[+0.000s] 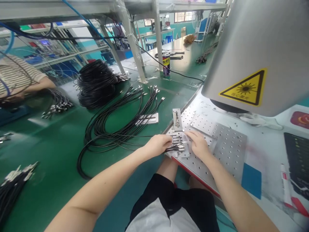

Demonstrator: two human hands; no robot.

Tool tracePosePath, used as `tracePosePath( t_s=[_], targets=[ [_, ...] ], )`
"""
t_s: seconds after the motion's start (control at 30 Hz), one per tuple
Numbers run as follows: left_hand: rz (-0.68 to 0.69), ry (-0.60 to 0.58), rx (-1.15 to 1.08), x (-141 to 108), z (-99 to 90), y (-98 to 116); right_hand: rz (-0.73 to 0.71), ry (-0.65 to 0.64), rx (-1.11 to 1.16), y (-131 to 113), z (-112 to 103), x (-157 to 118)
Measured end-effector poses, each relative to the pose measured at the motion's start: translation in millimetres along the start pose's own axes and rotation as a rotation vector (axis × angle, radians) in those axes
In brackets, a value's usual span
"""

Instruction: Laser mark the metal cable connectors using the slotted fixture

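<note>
My left hand (pixel 159 143) is closed around black cables near their silver metal ends (pixel 180 147). Those ends lie over a small metal fixture (pixel 185 151) at the edge of the perforated plate. Just right of the fixture is my right hand (pixel 199 144), its fingers stretched toward the cable ends; its thumb is mostly hidden. A narrow metal block with a slot (pixel 177 120) sits right behind the fixture. From my left hand, a loose bundle of black cables (pixel 106 129) loops across the green table, its other metal ends fanned out behind.
Above the plate (pixel 230 145) hangs a grey machine head (pixel 256 58) with a yellow warning triangle. A keyboard (pixel 298 161) and marker (pixel 285 183) lie right. Leftward are a tall cable coil (pixel 96 83), a can (pixel 166 64) and another person's arm (pixel 36 85). A slotted metal plate (pixel 152 118) lies under cables.
</note>
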State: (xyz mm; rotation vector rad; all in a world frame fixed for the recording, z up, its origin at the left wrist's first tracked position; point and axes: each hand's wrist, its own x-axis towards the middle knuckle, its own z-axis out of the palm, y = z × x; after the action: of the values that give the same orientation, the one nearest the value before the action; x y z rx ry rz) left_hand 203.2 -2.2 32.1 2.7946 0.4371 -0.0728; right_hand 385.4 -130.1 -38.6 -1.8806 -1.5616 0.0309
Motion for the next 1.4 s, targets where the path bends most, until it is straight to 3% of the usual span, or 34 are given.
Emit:
tracePosePath(
  t_s=[0.13,0.3,0.63,0.87,1.1,1.3,1.4],
  targets=[
    [-0.194,0.063,0.154,7.4,-9.2,-0.2,0.017,0.045,0.095,3.0,-1.4,-0.7],
    [-0.182,-0.062,0.312,9.3,-9.2,-0.5,-0.020,0.050,0.085,4.5,-1.9,-0.2],
    [-0.156,-0.071,0.390,16.3,-0.5,5.2,-0.142,-0.105,-0.224,-8.0,-5.4,-1.4],
    [0.096,-0.016,0.406,8.5,3.6,-5.5,-0.102,-0.109,-0.303,-16.9,-2.1,-0.2],
    [0.031,-0.015,0.367,10.2,5.0,-2.0,-0.090,-0.126,-0.315,-18.2,-2.2,0.7],
    [0.154,0.078,0.439,9.0,5.8,9.1,-0.090,-0.088,-0.263,-14.1,0.2,-2.9],
    [0.148,0.124,0.442,-0.7,6.2,10.2,-0.093,-0.060,-0.197,-8.4,1.7,-4.6]
  ],
)
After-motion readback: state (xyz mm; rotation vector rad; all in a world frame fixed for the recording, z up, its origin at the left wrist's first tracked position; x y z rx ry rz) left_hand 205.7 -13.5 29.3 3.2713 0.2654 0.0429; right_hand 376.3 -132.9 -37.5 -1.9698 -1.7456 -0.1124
